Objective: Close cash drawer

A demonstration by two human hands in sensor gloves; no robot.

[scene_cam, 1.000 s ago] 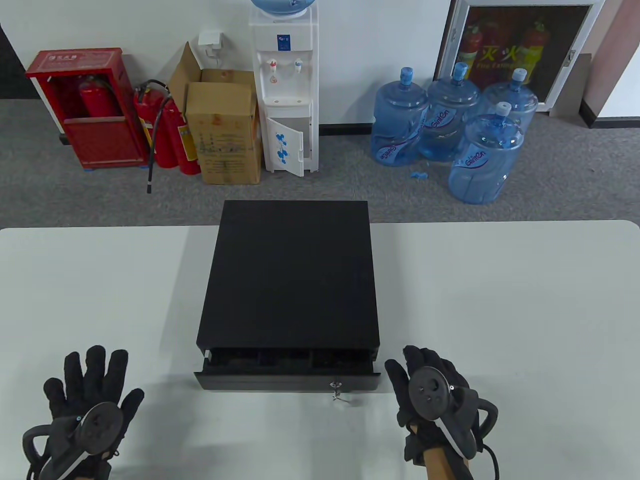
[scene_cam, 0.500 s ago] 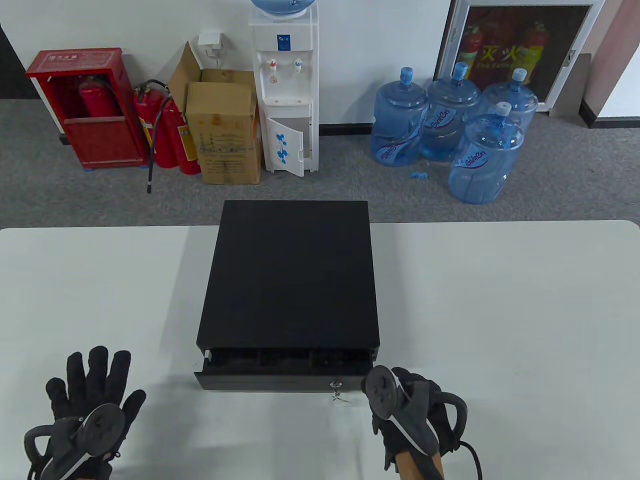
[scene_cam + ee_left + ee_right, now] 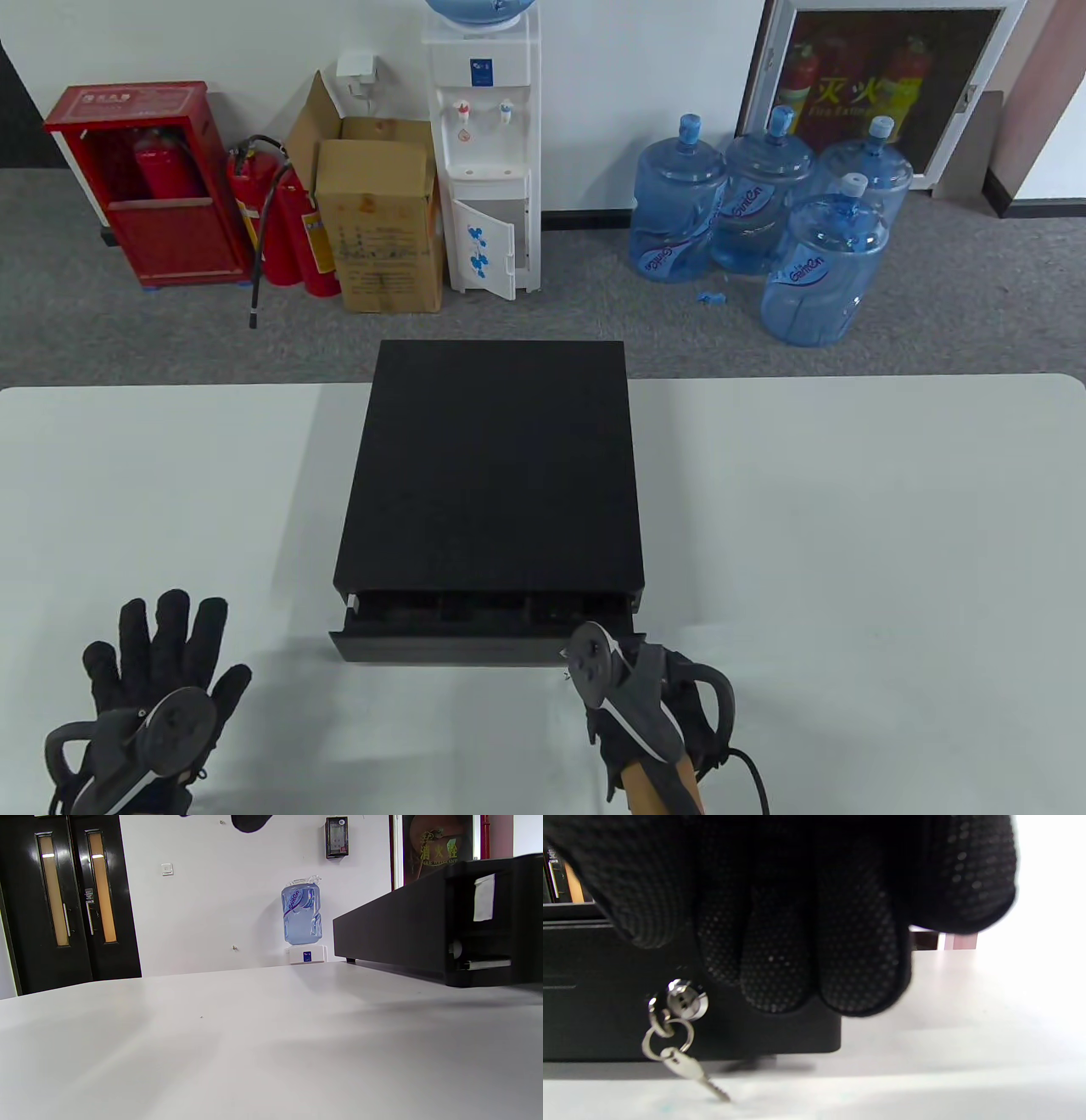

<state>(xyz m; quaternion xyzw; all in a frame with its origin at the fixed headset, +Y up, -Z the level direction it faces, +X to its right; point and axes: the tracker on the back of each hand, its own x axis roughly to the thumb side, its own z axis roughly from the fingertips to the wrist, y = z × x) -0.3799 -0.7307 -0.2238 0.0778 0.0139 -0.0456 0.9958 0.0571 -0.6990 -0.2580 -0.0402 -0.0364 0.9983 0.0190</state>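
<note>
Drawer front [image 3: 594, 1018] (upper right part) behind right hand's fingers [image 3: 857, 963], contact unclear

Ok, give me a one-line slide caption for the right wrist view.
Gloved right hand at the front panel of the partly open cash drawer, beside its lock with the key hanging from a ring.

Left hand [image 3: 161, 671] lies flat with fingers spread; right hand [image 3: 657, 709] reaches forward, fingers extended.
</note>
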